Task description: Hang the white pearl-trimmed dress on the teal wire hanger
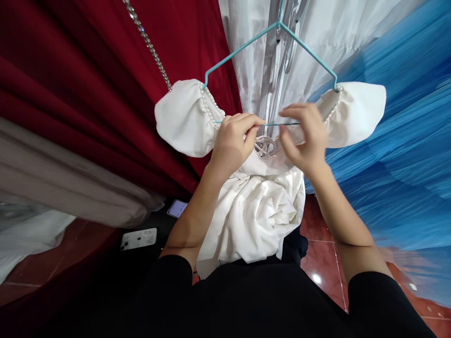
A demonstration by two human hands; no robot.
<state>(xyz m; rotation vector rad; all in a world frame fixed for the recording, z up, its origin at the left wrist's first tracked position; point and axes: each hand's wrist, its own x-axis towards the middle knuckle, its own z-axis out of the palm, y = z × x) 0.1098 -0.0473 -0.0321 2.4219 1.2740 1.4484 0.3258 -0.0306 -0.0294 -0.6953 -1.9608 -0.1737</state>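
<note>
A white dress (pixel 253 216) with puffed sleeves and pearl-beaded edges hangs from a teal wire hanger (pixel 243 54). My left hand (pixel 234 138) is closed, its thumb and fingers pinched at the hanger's lower bar. Close to the right part of that bar is my right hand (pixel 306 138), slightly blurred, with thumb and forefinger apart and nothing visible between them. Thin white loops (pixel 265 145) lie at the beaded neckline between the hands. The skirt is gathered in folds below, against my body.
Red fabric (pixel 148 94) hangs on the left, with a beaded strand (pixel 150 47) over it. Blue tulle (pixel 398 164) fills the right side. White fabric (pixel 243 42) hangs behind. A white phone (pixel 138 239) and a lit screen (pixel 176 208) lie on a black surface at lower left.
</note>
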